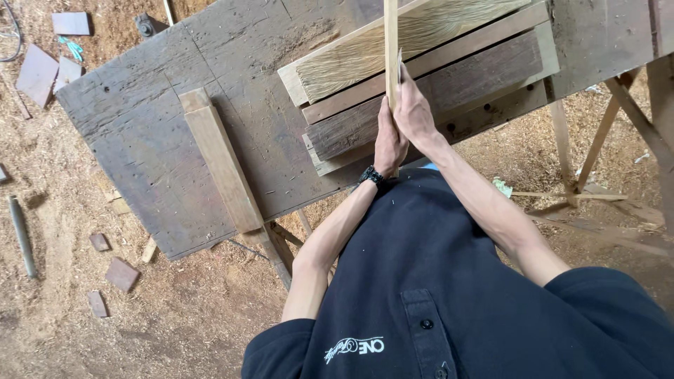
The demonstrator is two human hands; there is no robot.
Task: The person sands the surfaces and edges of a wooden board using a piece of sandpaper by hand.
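A thin pale wooden strip (391, 35) stands on edge over a stack of boards (435, 77) on a worn wooden workbench (147, 133). My left hand (388, 146), with a black watch on its wrist, is closed around the strip's lower end. Just above it, my right hand (414, 112) presses against the strip's right side, fingers stretched along it. The top board of the stack is pale and rough-grained; the ones under it are darker. Both hands are at the bench's near edge, close to my dark shirt.
A loose wooden batten (221, 161) lies diagonally on the bench at the left. Sawdust covers the ground, with scattered wood offcuts (121, 274), a metal rod (21, 235) and flat tiles (36, 74). Wooden trestle legs (597, 147) stand at the right.
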